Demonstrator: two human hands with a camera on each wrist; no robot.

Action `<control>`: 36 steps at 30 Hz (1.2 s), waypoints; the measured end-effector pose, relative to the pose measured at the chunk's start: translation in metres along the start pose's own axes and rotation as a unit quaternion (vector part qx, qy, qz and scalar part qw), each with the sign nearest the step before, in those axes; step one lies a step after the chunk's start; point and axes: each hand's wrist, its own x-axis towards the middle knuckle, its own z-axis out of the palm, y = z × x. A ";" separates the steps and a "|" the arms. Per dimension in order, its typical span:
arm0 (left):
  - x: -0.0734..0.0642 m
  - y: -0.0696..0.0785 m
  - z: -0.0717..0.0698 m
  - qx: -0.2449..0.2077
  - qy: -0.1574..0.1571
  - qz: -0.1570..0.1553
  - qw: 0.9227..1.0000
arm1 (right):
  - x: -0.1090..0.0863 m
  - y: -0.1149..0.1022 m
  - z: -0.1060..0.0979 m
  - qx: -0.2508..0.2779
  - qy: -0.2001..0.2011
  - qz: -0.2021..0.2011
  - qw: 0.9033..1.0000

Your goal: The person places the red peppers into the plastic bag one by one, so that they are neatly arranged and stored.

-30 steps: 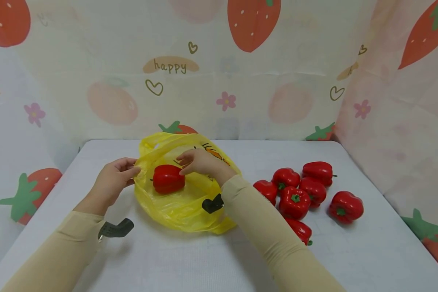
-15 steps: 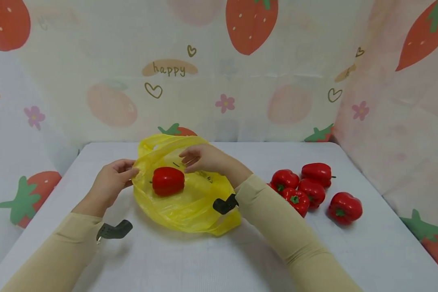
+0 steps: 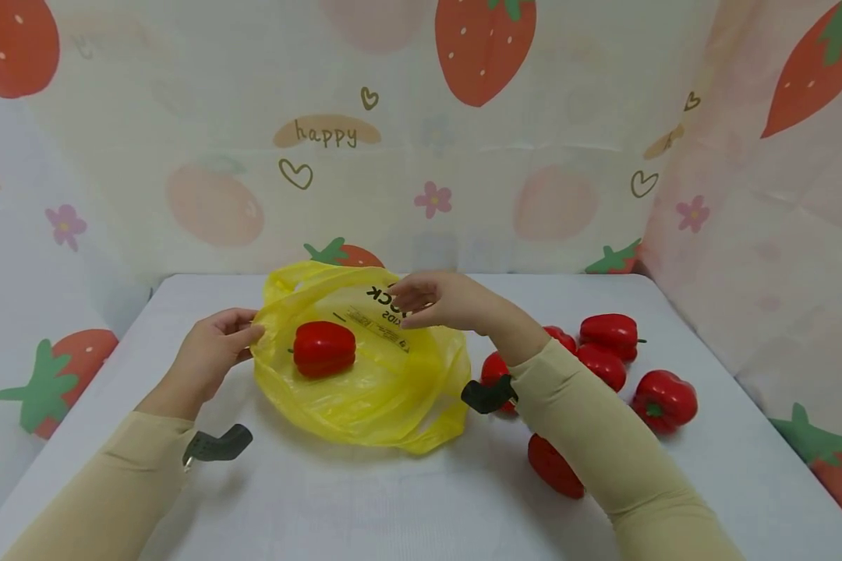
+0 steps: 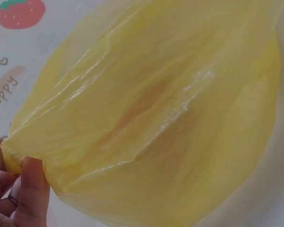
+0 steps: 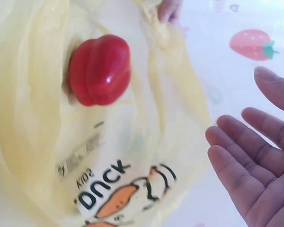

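Observation:
A yellow plastic bag (image 3: 365,405) lies on the table with its mouth spread wide. My left hand (image 3: 214,354) pinches the bag's left edge between thumb and fingers; in the left wrist view the thumb and fingertips (image 4: 31,189) grip the gathered film. Inside the bag rests one red bell pepper (image 3: 324,349), which the right wrist view shows on the printed film. My right hand (image 3: 456,304) hovers over the bag's right side, its fingers loosely bent and holding nothing. In the right wrist view its palm and spread fingers are bare.
Several more red bell peppers (image 3: 609,335) are grouped on the right of the white table (image 3: 365,514), some partly hidden by my right forearm. One pepper (image 3: 665,399) lies apart at the far right. Strawberry-print cloth walls (image 3: 477,156) stand behind and at both sides.
My right hand has moved away from the pepper in the bag, rightward over the bag's right side. The left hand keeps its grip, and the bag's right side has spread slightly outward.

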 end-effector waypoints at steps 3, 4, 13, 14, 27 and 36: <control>0.000 0.001 0.000 0.003 0.001 0.003 1.000 | -0.009 0.003 -0.008 0.003 0.007 0.009 1.000; 0.000 0.001 0.000 0.003 0.001 0.003 1.000 | -0.012 0.004 -0.011 0.005 0.010 0.013 1.000; 0.000 0.004 0.001 -0.002 0.002 0.001 1.000 | -0.040 0.011 -0.029 -0.011 0.049 -0.004 0.999; 0.000 0.004 0.001 -0.002 0.001 0.002 1.000 | -0.043 0.012 -0.030 -0.011 0.051 -0.009 0.999; -0.001 0.001 0.002 -0.001 0.001 0.004 1.000 | -0.096 0.027 -0.040 -0.025 0.096 -0.020 0.995; -0.004 0.004 0.004 0.005 0.002 0.000 1.000 | -0.130 0.044 -0.037 -0.024 0.086 0.003 0.996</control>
